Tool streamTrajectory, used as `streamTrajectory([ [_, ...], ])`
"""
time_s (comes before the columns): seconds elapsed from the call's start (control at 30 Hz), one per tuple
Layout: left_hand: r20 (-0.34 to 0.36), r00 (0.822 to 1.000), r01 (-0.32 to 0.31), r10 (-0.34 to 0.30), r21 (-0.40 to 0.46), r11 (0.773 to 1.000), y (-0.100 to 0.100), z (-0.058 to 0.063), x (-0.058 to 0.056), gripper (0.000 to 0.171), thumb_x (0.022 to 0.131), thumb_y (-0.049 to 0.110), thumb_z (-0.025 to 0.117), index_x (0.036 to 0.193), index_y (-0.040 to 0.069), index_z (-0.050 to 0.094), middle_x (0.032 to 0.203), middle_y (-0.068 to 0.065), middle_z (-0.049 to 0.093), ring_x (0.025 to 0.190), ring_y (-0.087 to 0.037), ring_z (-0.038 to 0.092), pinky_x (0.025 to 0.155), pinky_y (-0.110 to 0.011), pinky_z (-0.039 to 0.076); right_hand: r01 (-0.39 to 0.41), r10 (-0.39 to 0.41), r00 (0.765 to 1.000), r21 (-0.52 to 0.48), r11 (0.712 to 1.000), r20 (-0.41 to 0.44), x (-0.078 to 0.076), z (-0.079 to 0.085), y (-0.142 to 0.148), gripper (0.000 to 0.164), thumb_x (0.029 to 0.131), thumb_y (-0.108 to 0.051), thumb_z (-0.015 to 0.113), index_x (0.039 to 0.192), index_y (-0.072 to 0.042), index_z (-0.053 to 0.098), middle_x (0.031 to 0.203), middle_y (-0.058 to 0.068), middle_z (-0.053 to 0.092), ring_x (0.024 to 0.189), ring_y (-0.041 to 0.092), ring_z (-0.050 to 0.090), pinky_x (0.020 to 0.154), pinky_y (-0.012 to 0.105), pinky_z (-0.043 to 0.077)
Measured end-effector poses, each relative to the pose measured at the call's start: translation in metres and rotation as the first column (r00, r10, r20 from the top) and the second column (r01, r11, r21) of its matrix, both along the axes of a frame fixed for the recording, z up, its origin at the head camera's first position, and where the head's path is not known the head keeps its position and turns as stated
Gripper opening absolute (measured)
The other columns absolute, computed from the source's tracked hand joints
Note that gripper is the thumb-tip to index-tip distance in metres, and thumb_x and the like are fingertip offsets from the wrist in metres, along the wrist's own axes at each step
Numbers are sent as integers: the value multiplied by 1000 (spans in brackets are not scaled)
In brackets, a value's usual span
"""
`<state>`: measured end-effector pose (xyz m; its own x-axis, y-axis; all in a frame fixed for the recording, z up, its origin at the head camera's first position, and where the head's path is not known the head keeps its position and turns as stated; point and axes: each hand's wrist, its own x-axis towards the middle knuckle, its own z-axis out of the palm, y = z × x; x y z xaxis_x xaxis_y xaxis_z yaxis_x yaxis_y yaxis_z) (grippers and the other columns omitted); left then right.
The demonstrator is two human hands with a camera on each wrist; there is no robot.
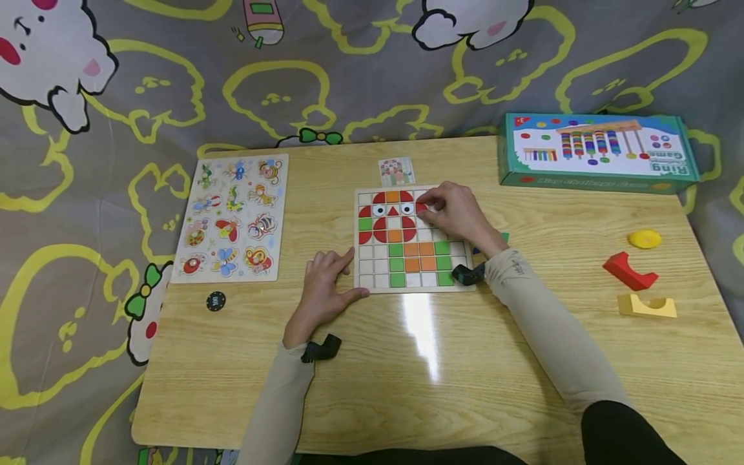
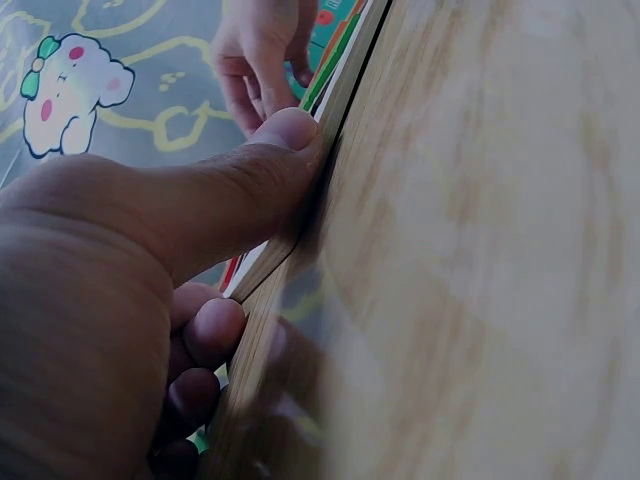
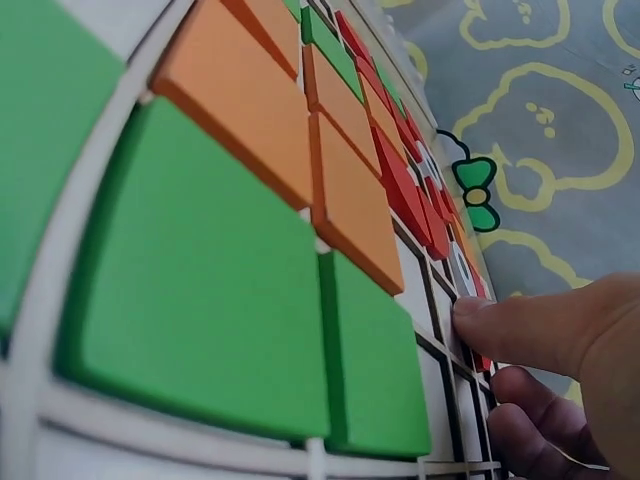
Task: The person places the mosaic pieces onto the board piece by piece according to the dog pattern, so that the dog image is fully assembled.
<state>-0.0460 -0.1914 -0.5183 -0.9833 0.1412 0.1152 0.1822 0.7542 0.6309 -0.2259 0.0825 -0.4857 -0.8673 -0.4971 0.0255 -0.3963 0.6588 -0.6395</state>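
A square wooden grid board point(image 1: 380, 266) lies mid-table, partly filled with red, orange, green and white tiles and two eye tiles. My right hand point(image 1: 456, 208) is over its upper right part, thumb and fingertips pinching a red tile point(image 1: 421, 208) beside the right eye tile. In the right wrist view, green tiles point(image 3: 200, 290) and orange tiles point(image 3: 350, 200) fill the near cells. My left hand point(image 1: 322, 287) touches the board's lower left corner, thumb at the bottom edge and forefinger stretched along the left side. Its other fingers bend loosely in the left wrist view.
A small picture card point(image 1: 396, 171) lies behind the board. To the left are an insect puzzle point(image 1: 219, 187) and a black chip point(image 1: 216, 301). A game box point(image 1: 599, 155) stands back right; a yellow disc point(image 1: 645, 239), red block point(image 1: 629, 271) and yellow block point(image 1: 646, 306) lie right.
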Motion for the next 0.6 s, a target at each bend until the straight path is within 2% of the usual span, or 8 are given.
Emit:
streamTrajectory([
  [0.13,2,1000,2,-2,4,1000,1,0,0,88,71,42,88,144,8,52,88,3,50,86,-18,35,80,-35,24,-17,17,1000,-15,1000,0,0,2,4,29,86,-22,77,112,-9,75,96,10,65,85,23,56,75,39,42],
  [0.27,6,1000,6,-6,14,1000,1,0,-1,88,71,42,88,144,9,52,88,3,50,86,-18,35,80,-35,24,-8,8,1000,-103,995,1,1,5,20,34,86,-22,77,117,-9,72,99,9,66,86,22,58,75,35,44],
  [0.4,5,1000,5,-5,14,1000,2,-1,-1,88,71,42,88,144,8,51,88,3,50,86,-18,35,80,-35,25,48,-47,999,-171,984,12,6,12,51,34,87,-28,77,117,-12,73,98,5,67,85,17,58,73,26,44],
  [0.6,17,1000,-4,4,7,1000,2,1,1,87,71,41,88,144,9,52,89,3,49,86,-18,35,80,-34,25,99,-95,995,-130,987,33,28,21,109,31,86,-32,78,111,-15,76,92,-1,68,80,13,59,68,16,44],
])
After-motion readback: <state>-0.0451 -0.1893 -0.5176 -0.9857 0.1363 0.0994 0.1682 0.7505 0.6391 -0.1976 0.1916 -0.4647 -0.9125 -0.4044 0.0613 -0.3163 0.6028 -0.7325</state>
